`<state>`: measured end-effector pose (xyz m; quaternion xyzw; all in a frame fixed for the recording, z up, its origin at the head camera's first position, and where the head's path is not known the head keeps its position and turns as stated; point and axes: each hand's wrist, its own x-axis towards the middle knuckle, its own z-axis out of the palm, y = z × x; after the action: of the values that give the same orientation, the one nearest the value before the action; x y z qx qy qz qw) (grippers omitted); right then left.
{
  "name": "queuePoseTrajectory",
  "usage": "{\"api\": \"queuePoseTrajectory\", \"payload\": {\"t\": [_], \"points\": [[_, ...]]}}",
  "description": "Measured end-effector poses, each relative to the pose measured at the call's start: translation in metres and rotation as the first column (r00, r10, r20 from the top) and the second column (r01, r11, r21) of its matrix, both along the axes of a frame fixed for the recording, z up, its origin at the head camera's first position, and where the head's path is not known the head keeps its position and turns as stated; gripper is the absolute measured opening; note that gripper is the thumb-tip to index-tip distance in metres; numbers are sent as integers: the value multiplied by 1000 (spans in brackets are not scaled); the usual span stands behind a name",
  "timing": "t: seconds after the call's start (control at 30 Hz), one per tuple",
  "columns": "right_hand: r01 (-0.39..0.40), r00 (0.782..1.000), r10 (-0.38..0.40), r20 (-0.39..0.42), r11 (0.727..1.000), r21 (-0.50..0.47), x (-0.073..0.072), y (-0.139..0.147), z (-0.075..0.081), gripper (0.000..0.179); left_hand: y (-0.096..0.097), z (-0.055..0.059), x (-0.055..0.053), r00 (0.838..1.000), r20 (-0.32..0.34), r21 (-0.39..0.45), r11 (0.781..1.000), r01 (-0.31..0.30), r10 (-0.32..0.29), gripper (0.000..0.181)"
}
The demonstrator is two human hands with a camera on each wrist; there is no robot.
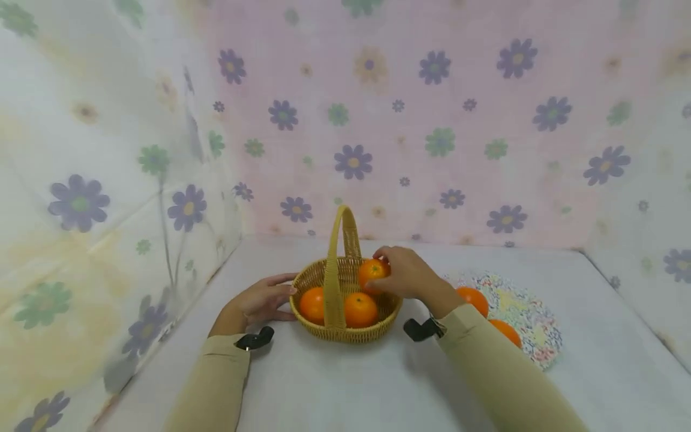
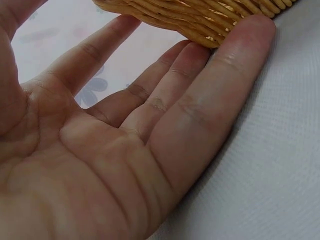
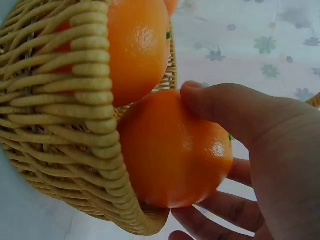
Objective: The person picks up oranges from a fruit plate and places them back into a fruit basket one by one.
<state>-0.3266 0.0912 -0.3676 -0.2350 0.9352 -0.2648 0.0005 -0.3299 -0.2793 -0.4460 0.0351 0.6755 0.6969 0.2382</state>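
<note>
A yellow wicker basket (image 1: 351,336) with a tall arched handle stands on the table, holding an orange (image 1: 311,306) left of the handle and another orange (image 1: 361,311) at the front. My right hand (image 1: 408,273) grips a third orange (image 1: 372,273) at the basket's right rim. In the right wrist view, thumb and fingers lie around that held orange (image 3: 175,150), which is partly inside the wicker edge. At the basket's left side rests my left hand (image 1: 263,300). Its extended fingers (image 2: 200,110) touch the wicker wall (image 2: 200,20) in the left wrist view, low near the tabletop.
Right of the basket lies a round speckled plate (image 1: 534,318). Two oranges show at its near left edge, one orange (image 1: 474,300) farther back and one orange (image 1: 506,332) nearer, both partly behind the right forearm. Flower-patterned cloth walls (image 1: 399,138) enclose the white table (image 1: 345,390).
</note>
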Motion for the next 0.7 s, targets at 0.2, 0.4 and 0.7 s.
{"api": "queuePoseTrajectory", "payload": {"t": [0.2, 0.4, 0.7], "points": [[15, 1000, -15, -2, 993, 115, -11, -13, -16, 69, -1, -8, -4, 1000, 11, -12, 1000, 25, -25, 61], [13, 999, 0, -53, 972, 234, 0, -35, -14, 67, -17, -1, 7, 999, -2, -17, 999, 32, -32, 62], [43, 996, -25, -80, 973, 226, 8, -2, 3, 54, -2, -4, -3, 997, -32, -10, 997, 74, -74, 62]]}}
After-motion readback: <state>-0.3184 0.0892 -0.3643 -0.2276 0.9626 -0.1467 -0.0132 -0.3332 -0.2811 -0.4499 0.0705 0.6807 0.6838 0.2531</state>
